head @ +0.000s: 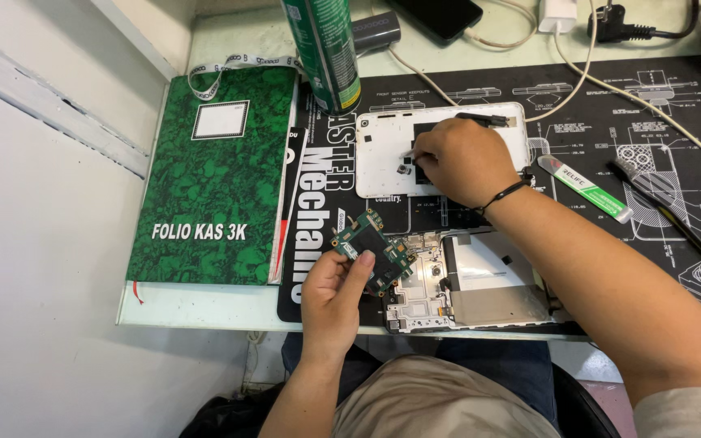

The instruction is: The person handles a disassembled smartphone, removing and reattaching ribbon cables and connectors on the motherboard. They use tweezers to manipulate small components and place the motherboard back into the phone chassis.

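Left hand [330, 296] pinches the removed green circuit board [371, 250], right hand [462, 160] picking small parts off the white back cover [383, 154] beyond; phone frame [464, 284] lies stripped, reassembly undone.

Green spray can [324, 53] at 12 o'clock: top cut by frame edge. Dark phone [440, 15] beside it: upper part cut off. Right hand [462, 161] covers middle of white back cover [383, 150]; what fingertips pinch too small to tell. Left hand [333, 296] grip hides lower edge of green circuit board [371, 247]. Tool [675, 219] at 3 o'clock: tip runs out of frame. Small part [404, 169] on cover too small to identify.
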